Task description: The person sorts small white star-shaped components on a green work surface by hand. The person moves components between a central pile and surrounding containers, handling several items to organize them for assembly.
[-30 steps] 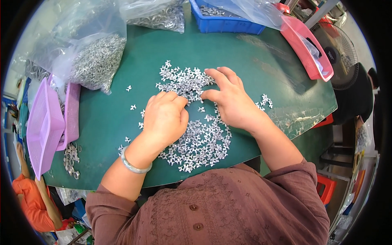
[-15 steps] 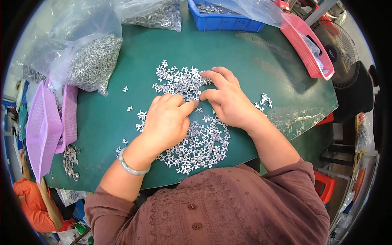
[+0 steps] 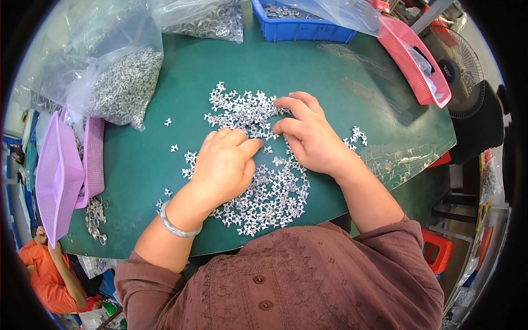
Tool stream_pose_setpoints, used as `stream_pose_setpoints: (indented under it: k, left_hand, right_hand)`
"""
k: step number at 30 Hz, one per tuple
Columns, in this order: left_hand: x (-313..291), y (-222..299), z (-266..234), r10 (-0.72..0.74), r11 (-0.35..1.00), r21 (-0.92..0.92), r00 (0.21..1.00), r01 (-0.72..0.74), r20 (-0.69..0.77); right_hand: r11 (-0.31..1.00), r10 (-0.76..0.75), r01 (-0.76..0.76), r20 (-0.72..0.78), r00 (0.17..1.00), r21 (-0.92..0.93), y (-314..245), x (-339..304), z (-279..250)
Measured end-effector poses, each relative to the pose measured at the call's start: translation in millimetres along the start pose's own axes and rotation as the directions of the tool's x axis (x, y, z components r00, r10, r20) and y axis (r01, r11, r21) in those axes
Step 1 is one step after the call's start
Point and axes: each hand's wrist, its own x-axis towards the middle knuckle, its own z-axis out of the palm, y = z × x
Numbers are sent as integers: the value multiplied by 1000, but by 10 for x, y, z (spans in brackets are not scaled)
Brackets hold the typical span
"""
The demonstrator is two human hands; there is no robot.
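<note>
Small silvery metal pieces with pronged, bow-like shapes lie in two loose groups on the green tabletop. My left hand (image 3: 223, 165) rests between the far pile (image 3: 242, 107) and the near spread (image 3: 267, 198). Its index finger stretches toward the far pile's near edge; the other fingers curl down, their tips partly hidden. Across a narrow gap, my right hand (image 3: 313, 135) is open, with its fingers apart and tips at the far pile's right side. A single metal piece (image 3: 268, 149) lies between the hands. I see nothing gripped in either one.
Clear bags of metal parts (image 3: 124, 88) stand at the far left, beside purple baskets (image 3: 60, 176). A blue bin (image 3: 308, 30) and a pink basket (image 3: 412, 60) line the far side. A fan (image 3: 454, 71) stands beyond the right edge. A person in orange (image 3: 52, 275) is at lower left.
My right hand has shifted slightly to the right, and my left index fingertip has drawn back a little left, widening the gap between them. The piles look nearly the same.
</note>
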Motion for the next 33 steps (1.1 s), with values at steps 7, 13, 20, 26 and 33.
stream_pose_setpoints:
  k: [7,13,20,26,33]
  left_hand:
    - [-10,-16,-5,57,998,-38,996,-55,64]
    - [2,-1,2,41,999,-24,999,-40,30]
    - [-26,-25,29,-68,994,82,998,67,4]
    - [-28,-16,22,-89,992,86,996,91,-28]
    - [-13,1,8,-8,1000,24,1000,8,11]
  right_hand:
    - [1000,-3,4,45,999,-28,-15,-15,-23]
    - [992,-98,83,152,983,97,18,-19,-87]
    - [998,25,-24,9,1000,-64,-14,24,5]
    - [999,-24,27,70,997,-43,8,2,-39]
    - [996,-45,42,43,998,73,-24,16,-19]
